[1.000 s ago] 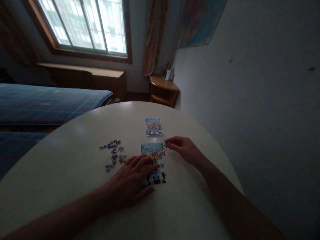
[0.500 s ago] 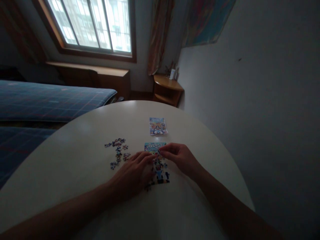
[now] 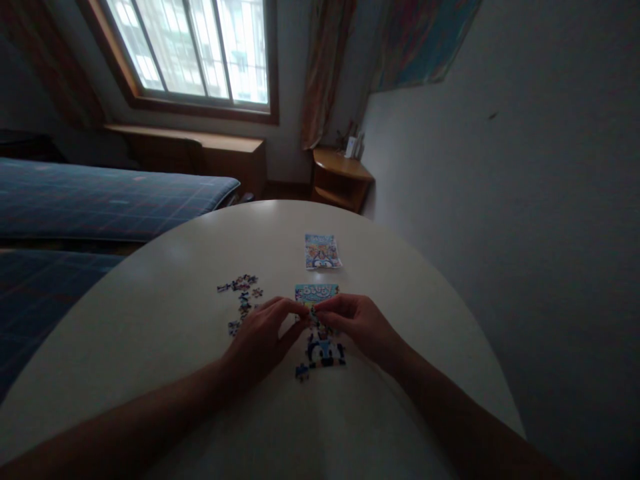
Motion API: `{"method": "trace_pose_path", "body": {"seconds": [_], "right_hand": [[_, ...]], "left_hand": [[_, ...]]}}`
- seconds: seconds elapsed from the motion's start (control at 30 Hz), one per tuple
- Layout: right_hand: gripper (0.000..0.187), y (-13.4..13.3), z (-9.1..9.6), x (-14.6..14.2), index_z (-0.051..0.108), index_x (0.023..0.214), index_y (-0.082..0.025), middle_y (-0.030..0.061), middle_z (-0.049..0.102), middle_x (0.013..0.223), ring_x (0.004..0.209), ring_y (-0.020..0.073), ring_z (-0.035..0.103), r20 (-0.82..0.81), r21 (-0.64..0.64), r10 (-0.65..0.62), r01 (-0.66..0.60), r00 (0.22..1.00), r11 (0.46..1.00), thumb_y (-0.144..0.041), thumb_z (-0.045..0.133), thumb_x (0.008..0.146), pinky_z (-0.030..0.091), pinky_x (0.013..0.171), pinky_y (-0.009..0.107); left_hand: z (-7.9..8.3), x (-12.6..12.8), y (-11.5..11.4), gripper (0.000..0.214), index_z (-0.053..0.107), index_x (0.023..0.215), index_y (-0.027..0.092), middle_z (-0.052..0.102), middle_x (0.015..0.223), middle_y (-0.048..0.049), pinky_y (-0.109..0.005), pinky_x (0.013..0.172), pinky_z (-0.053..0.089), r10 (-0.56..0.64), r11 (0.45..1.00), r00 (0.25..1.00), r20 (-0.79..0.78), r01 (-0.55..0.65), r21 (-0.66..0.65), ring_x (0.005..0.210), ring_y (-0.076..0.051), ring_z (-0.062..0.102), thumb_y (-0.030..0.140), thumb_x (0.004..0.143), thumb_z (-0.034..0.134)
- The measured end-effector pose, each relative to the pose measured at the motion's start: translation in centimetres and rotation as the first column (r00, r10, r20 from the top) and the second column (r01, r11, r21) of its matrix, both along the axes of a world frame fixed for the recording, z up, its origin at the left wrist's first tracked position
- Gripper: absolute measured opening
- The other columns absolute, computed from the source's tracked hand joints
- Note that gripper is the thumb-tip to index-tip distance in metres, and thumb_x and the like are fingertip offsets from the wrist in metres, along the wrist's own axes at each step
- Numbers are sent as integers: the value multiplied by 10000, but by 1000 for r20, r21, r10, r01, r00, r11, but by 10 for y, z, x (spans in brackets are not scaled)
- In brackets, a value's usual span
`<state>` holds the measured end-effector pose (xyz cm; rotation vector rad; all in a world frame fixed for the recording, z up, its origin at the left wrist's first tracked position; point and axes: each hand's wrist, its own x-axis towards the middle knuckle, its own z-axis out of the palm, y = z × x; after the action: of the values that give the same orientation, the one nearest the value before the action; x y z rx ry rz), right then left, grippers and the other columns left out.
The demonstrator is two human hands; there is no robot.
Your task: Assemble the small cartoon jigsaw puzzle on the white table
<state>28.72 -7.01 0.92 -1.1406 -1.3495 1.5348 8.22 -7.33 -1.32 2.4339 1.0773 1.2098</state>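
A partly assembled jigsaw puzzle [image 3: 326, 352] lies on the white table, with a cartoon face in its lower part and a lettered strip at its top. Over its middle, my left hand [image 3: 265, 332] is closed, thumb and index finger pinched together. Facing it, my right hand [image 3: 361, 321] is also closed in a pinch. A small puzzle piece [image 3: 313, 310] shows between the fingertips of both hands, its outline partly hidden. One loose piece [image 3: 302, 372] rests by the puzzle's lower left corner. The puzzle's left middle is covered by my fingers.
Several loose pieces [image 3: 244, 283] are scattered left of the puzzle. Behind it lies a printed picture sheet [image 3: 323, 252]. The round white table [image 3: 190, 280] has a wall on its right and a blue plaid mattress [image 3: 110, 200] on its left.
My left hand has gone from lying spread over the puzzle to a pinch beside the right fingertips, uncovering the puzzle's lower part. The whole view has shifted slightly.
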Motion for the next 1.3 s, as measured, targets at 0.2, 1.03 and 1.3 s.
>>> {"method": "trace_pose_path", "body": {"seconds": [0.2, 1.03, 1.3], "right_hand": [[271, -2, 5, 0, 737, 910, -187, 40, 747, 856, 751, 142, 679, -62, 14, 29, -28, 998, 1000, -330, 819, 695, 524, 721, 295], [321, -9, 19, 3, 702, 1105, -232, 36, 732, 927, 865, 179, 665, 379, 427, -35, -141, 925, 893, -279, 750, 791, 506, 806, 334], [304, -9, 19, 7, 701, 1092, -251, 44, 730, 1013, 929, 198, 667, 434, 505, -57, -191, 899, 842, -284, 755, 794, 514, 857, 357]], "left_hand": [[-1, -2, 2, 73, 583, 1002, 210, 712, 902, -34, -309, 702, 552, 5, 1000, 1000, 13, -5, 20, 817, -182, 697, 273, 966, 580], [-3, -1, 2, 71, 587, 1012, 203, 705, 912, -38, -300, 727, 554, -50, 998, 998, 49, 49, 30, 828, -171, 690, 224, 948, 609], [-3, -2, 1, 52, 604, 990, 205, 710, 910, -43, -302, 728, 556, -58, 998, 997, 43, 58, 6, 832, -173, 690, 226, 944, 616]]}}
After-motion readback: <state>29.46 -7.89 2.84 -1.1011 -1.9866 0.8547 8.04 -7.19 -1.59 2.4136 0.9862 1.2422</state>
